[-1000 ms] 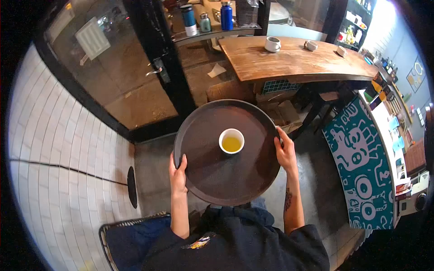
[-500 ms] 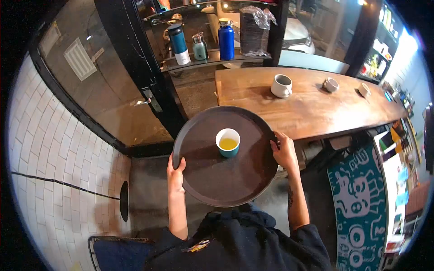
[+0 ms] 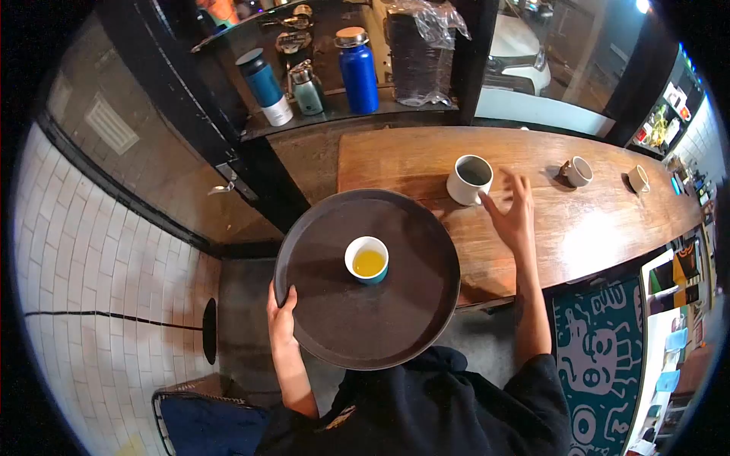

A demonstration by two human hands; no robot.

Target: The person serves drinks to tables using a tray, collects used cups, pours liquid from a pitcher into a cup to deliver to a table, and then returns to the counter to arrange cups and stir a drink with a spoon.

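Observation:
My left hand [image 3: 281, 315] grips the left rim of a round dark brown serving tray [image 3: 380, 327], its thumb on top and its other fingers under the edge. On the tray stands a small teal cup [image 3: 372, 278], white inside, with yellow liquid in it. Over the wooden table, my right hand [image 3: 515, 216] is open with fingers spread, holding nothing. It is close beside a white mug [image 3: 461, 186] with a grey inside, whose handle points toward the thumb. Whether the thumb touches the handle I cannot tell.
Farther along the wooden table [image 3: 395, 156] are two more cups, a brown-and-white one [image 3: 580, 172] and a smaller one [image 3: 639, 178]. A shelf behind holds a blue bottle [image 3: 358, 76], a teal tumbler [image 3: 262, 87] and a small green flask [image 3: 307, 93]. White tiled wall [image 3: 114, 281] on the left.
My right hand has let go of the tray's right rim and moved up and right to the white mug. The left hand still holds the tray, now slightly lower and nearer the table.

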